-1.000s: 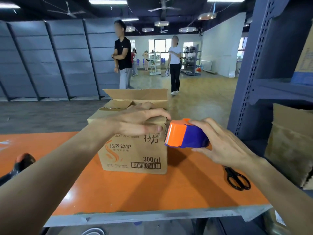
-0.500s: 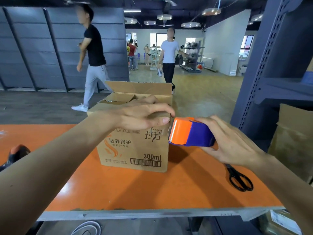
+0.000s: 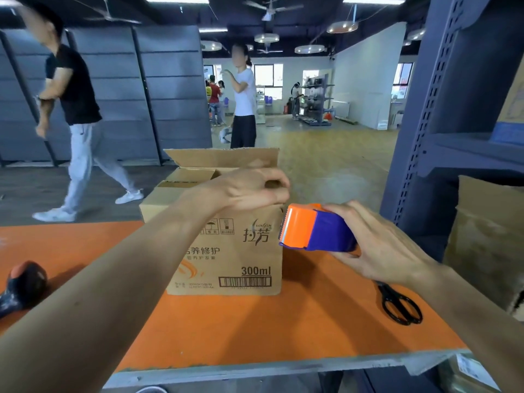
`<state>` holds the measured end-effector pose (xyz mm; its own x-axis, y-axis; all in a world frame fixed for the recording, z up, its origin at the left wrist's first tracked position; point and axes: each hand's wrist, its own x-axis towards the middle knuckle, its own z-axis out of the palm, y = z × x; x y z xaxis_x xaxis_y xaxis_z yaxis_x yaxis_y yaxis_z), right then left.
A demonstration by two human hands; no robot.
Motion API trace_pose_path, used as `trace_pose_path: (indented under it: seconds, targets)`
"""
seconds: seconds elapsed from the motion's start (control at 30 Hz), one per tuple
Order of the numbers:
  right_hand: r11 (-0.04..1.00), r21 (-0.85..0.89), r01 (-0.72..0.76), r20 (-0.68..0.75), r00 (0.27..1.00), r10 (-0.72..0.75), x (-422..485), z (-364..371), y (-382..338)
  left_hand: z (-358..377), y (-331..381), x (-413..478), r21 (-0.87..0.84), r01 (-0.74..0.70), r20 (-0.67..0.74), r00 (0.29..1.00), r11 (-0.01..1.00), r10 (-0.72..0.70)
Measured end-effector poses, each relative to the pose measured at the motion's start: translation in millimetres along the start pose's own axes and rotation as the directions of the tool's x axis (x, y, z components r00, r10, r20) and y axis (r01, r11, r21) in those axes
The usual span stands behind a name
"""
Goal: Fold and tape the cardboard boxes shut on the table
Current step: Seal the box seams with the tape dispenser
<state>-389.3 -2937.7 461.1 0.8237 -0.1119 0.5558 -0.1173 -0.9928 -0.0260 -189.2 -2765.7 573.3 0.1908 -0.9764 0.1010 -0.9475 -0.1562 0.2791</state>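
Observation:
A brown cardboard box [image 3: 235,259] with printed text stands on the orange table [image 3: 283,330]. Its far flap [image 3: 221,157] stands upright and the near flaps lie folded down. My left hand [image 3: 249,191] rests on the box top, fingers curled at its right front corner. My right hand [image 3: 380,245] grips an orange and blue tape dispenser [image 3: 314,232] just to the right of the box's upper right edge, blade end towards the box. Whether tape touches the box is hidden.
Black scissors [image 3: 399,304] lie on the table near my right wrist. A black and orange object [image 3: 25,279] sits at the table's left edge. A blue shelf rack [image 3: 442,109] and stacked cardboard [image 3: 487,236] stand at the right. People walk behind the table.
My left hand's fingers have drawn in from lying stretched over the box front to curled at the top right corner. The dispenser stays by the box's right side. A person walked left.

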Motion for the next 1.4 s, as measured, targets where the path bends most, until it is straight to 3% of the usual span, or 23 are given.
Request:
trace_pose_path:
  seconds: [0.9,1.4]
  targets:
    - [0.998,0.002,0.066,-0.010,0.998,-0.066,4,-1,-5,7,-32,1,-0.055,-0.165,-0.038,0.986,0.985,0.163]
    - [0.995,-0.065,0.079,0.014,0.997,-0.078,14,-4,-2,12,-21,-23,-0.148,-0.045,-0.052,0.998,0.988,0.038]
